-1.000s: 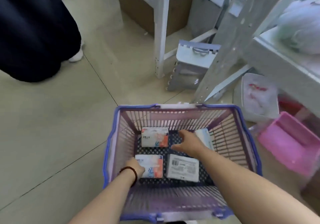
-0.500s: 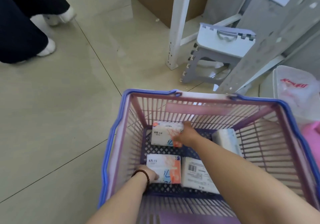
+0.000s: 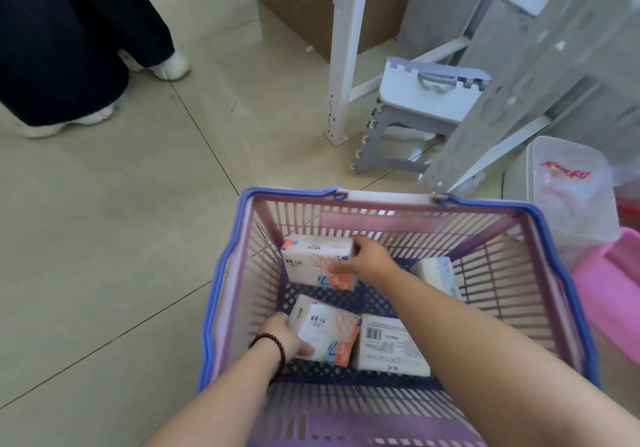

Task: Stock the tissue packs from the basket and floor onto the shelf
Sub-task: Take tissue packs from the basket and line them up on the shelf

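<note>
A purple and pink slatted basket stands on the floor below me with several tissue packs inside. My right hand grips the far pack, which is tilted up off the basket floor. My left hand, with a bead bracelet at the wrist, holds the near pack at its left end, also lifted at an angle. A third pack lies flat with its barcode side up. A fourth pack leans at the right, partly hidden by my right forearm.
White metal shelf legs and a slanted frame rise beyond the basket. A grey folding stool stands between them. A white plastic-wrapped tub and a pink bin sit at right. Another person's dark trousers and white shoes are at upper left.
Both hands have closed on their packs and tipped them up off the basket floor. The camera has moved closer over the basket.
</note>
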